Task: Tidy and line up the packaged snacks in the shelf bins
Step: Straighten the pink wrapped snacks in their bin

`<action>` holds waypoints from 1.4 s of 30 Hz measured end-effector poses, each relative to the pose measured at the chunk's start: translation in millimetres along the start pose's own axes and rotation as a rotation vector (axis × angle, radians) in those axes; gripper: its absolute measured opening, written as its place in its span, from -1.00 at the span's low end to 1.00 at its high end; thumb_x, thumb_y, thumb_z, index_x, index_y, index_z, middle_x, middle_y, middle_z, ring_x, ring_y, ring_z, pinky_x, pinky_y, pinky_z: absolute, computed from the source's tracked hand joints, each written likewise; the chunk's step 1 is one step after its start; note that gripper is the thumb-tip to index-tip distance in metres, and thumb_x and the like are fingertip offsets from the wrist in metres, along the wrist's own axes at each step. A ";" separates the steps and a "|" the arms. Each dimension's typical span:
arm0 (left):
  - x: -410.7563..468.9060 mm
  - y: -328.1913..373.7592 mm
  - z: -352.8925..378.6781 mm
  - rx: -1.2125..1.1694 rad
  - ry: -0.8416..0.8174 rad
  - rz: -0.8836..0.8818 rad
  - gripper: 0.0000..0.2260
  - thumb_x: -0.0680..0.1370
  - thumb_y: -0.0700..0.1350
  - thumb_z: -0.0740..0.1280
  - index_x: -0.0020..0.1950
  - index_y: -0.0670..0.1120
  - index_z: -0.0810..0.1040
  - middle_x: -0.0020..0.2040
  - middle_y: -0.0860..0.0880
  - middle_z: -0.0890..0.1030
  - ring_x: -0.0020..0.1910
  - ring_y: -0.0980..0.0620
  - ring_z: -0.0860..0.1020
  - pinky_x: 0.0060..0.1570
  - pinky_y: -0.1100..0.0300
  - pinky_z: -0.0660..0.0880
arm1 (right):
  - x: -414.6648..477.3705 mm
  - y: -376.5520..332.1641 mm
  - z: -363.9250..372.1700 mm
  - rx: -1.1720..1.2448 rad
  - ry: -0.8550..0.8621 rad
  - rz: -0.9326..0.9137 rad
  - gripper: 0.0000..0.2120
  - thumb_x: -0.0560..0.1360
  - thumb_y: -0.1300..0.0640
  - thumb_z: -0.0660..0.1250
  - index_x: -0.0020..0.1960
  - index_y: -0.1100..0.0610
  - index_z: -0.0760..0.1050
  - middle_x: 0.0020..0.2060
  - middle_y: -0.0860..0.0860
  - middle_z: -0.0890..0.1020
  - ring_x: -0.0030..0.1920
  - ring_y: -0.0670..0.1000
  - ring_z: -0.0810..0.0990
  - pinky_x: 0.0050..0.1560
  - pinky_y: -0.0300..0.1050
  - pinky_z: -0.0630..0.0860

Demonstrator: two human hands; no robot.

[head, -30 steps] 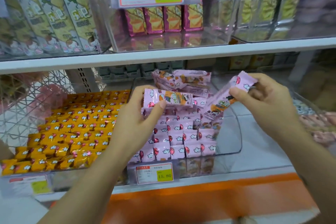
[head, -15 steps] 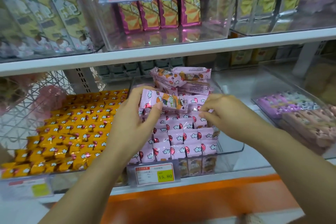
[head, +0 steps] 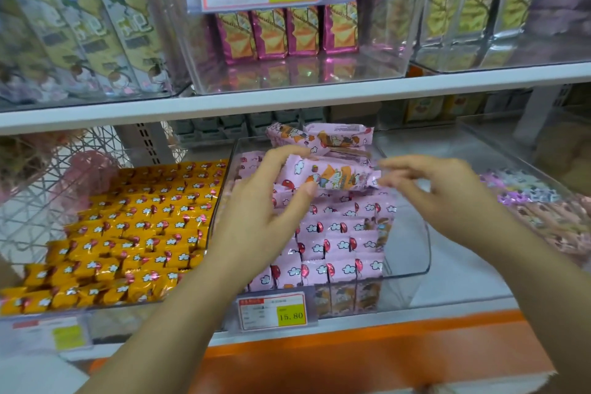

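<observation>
Right hand, just emptied into the pink rows, is reaching with released fingers for the loose packet the left hand is pinching, likely the next to file.

A snack packet lay between the fingers of the left hand and right hand, above packet rows in the bin, with loose packets behind the fingers and a second bin to their left.
</observation>
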State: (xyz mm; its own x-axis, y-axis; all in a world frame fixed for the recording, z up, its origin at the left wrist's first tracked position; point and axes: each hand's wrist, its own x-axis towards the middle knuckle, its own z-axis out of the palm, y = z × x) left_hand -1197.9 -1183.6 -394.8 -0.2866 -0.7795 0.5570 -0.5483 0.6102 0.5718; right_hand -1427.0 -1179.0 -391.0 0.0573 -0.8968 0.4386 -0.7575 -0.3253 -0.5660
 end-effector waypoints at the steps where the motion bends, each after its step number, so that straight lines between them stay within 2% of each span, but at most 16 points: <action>1: 2.9 4.6 3.7 -0.017 -0.024 -0.011 -0.77 0.51 0.22 0.20 0.13 0.44 0.27 -0.07 -0.12 0.61 -0.24 -0.15 0.52 -0.29 0.10 0.41 | -1.5 2.6 -5.2 0.052 0.068 -0.002 -0.75 0.55 0.23 0.27 0.13 -0.08 0.50 -0.18 -0.26 0.62 -0.17 -0.41 0.53 -0.19 -0.60 0.32; 2: 6.5 8.7 7.9 -0.040 -0.055 -0.018 -0.74 0.52 0.18 0.24 0.14 0.43 0.26 -0.04 -0.05 0.62 -0.18 -0.15 0.54 -0.31 0.13 0.42 | -2.9 5.7 -9.2 0.096 0.112 0.000 -0.73 0.55 0.23 0.28 0.12 -0.11 0.47 -0.19 -0.33 0.61 -0.10 -0.41 0.53 -0.13 -0.59 0.33; 5: 17.2 18.6 21.6 -0.066 -0.178 -0.017 -0.68 0.51 0.10 0.31 0.16 0.37 0.28 0.06 0.33 0.52 -0.03 0.24 0.55 -0.10 0.35 0.45 | -7.1 11.2 -15.5 0.169 0.115 0.016 -0.69 0.53 0.21 0.30 0.14 -0.17 0.45 -0.15 -0.34 0.63 0.00 -0.34 0.55 0.04 -0.45 0.38; 10: 20.8 22.2 46.8 0.038 -0.408 -0.009 -0.71 0.52 0.10 0.33 0.22 0.19 0.41 -0.05 0.20 0.55 0.04 0.12 0.51 0.04 0.17 0.44 | -15.9 16.7 -17.5 0.118 0.011 -0.009 -0.68 0.49 0.20 0.35 -0.03 -0.25 0.45 -0.12 -0.30 0.60 -0.06 -0.40 0.53 -0.06 -0.59 0.34; 13: 16.9 20.1 60.0 0.123 -0.511 0.051 -0.70 0.53 0.12 0.32 0.25 0.13 0.47 -0.16 0.22 0.51 -0.04 0.16 0.41 0.04 0.18 0.32 | -18.9 22.1 -14.4 0.041 -0.070 -0.010 -0.73 0.49 0.15 0.36 -0.02 -0.25 0.49 -0.03 -0.31 0.57 0.04 -0.35 0.51 0.06 -0.49 0.39; 15: 14.0 18.5 66.4 0.213 -0.547 0.104 -0.68 0.53 0.13 0.30 0.26 0.12 0.47 -0.02 0.18 0.52 0.04 0.19 0.30 0.24 0.16 0.22 | -19.2 26.0 -11.9 0.011 -0.093 -0.010 -0.78 0.49 0.14 0.36 0.05 -0.15 0.54 0.05 -0.21 0.58 0.11 -0.24 0.51 0.19 -0.30 0.41; 17: 11.4 18.5 68.8 0.287 -0.580 0.143 -0.70 0.53 0.12 0.30 0.25 0.13 0.49 0.13 0.11 0.51 0.14 0.23 0.19 0.38 0.14 0.07 | -18.8 27.1 -10.4 -0.003 -0.112 -0.018 -0.80 0.50 0.14 0.36 0.09 -0.07 0.57 0.09 -0.18 0.58 0.13 -0.22 0.50 0.23 -0.27 0.39; 20: 9.7 18.6 68.1 0.364 -0.634 0.203 -0.75 0.53 0.12 0.29 0.18 0.13 0.53 0.16 0.09 0.53 0.38 0.15 0.18 0.45 -0.02 -0.01 | -17.8 27.3 -8.4 -0.038 -0.138 -0.015 -0.80 0.51 0.12 0.34 0.11 -0.04 0.58 0.10 -0.18 0.58 0.11 -0.25 0.49 0.19 -0.36 0.37; 23: 11.7 16.3 63.3 0.400 -0.670 0.233 -0.76 0.56 0.14 0.25 0.16 0.12 0.57 0.10 0.14 0.52 0.36 0.12 0.23 0.47 -0.08 -0.07 | -17.0 27.3 -6.0 -0.074 -0.149 -0.007 -0.81 0.52 0.11 0.34 0.12 -0.03 0.58 0.10 -0.17 0.58 0.10 -0.22 0.49 0.18 -0.37 0.36; 26: 13.0 12.7 59.5 0.375 -0.658 0.251 -0.71 0.54 0.18 0.25 0.17 0.11 0.58 0.05 0.20 0.40 0.21 0.17 0.30 0.48 -0.05 -0.06 | -14.5 27.7 -4.4 -0.075 -0.126 0.008 -0.82 0.51 0.12 0.34 0.10 -0.02 0.60 0.09 -0.14 0.60 0.11 -0.19 0.49 0.04 -0.50 0.29; 29: 13.3 10.0 57.5 0.223 -0.579 0.224 -0.71 0.53 0.16 0.29 0.19 0.09 0.59 0.10 0.18 0.46 0.07 0.26 0.30 0.39 0.05 0.17 | -8.3 25.7 -2.1 -0.065 -0.067 0.010 -0.83 0.50 0.13 0.35 0.08 0.02 0.61 0.06 -0.12 0.61 0.12 -0.12 0.52 0.15 -0.32 0.32; 33: 24.9 2.2 50.6 0.115 -0.404 0.074 -0.78 0.56 0.06 0.29 0.17 0.09 0.58 0.10 0.12 0.54 0.09 0.14 0.48 0.15 0.16 0.41 | 7.6 23.6 7.0 -0.069 -0.003 0.023 -0.78 0.52 0.15 0.33 0.16 0.07 0.58 0.07 -0.09 0.57 0.18 -0.06 0.48 0.09 -0.33 0.25; 36: 41.3 -14.6 44.3 0.220 -0.255 -0.048 -0.72 0.58 -0.01 0.27 0.29 0.06 0.48 0.25 0.06 0.47 0.21 0.09 0.44 0.13 0.26 0.35 | 23.0 28.3 21.6 -0.101 0.013 0.045 -0.70 0.51 0.17 0.33 0.24 0.07 0.52 0.13 -0.03 0.53 0.19 -0.06 0.44 0.07 -0.35 0.20; 38: 55.1 -25.5 39.8 0.287 -0.178 -0.120 -0.64 0.58 -0.09 0.27 0.37 0.05 0.39 0.27 0.00 0.43 0.18 0.04 0.46 0.11 0.24 0.34 | 33.2 31.3 30.5 -0.118 0.028 0.053 -0.66 0.50 0.16 0.33 0.27 0.07 0.49 0.16 0.00 0.52 0.20 -0.04 0.44 0.11 -0.29 0.24; 40: 71.0 -34.6 35.9 0.346 -0.120 -0.162 -0.58 0.56 -0.16 0.27 0.40 0.05 0.35 0.25 -0.02 0.41 0.09 0.00 0.50 0.08 0.19 0.43 | 42.3 32.3 36.2 -0.150 0.040 0.066 -0.63 0.49 0.13 0.34 0.29 0.06 0.48 0.18 0.04 0.54 0.21 0.04 0.45 0.15 -0.19 0.32; 42: 86.0 -44.2 35.3 0.415 -0.106 -0.126 -0.51 0.51 -0.24 0.27 0.42 0.03 0.33 0.37 -0.03 0.34 0.24 -0.07 0.43 0.19 0.04 0.45 | 48.5 32.9 39.5 -0.158 0.000 0.081 -0.61 0.49 0.11 0.34 0.31 0.03 0.47 0.19 0.04 0.56 0.21 0.07 0.46 0.20 -0.09 0.40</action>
State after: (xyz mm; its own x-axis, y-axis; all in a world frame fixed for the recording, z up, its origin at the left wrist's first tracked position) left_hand -1226.1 -1282.7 -393.4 -0.2642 -0.8676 0.4212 -0.8470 0.4176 0.3290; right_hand -1423.5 -1245.0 -415.9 -0.0083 -0.9184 0.3956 -0.8524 -0.2004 -0.4830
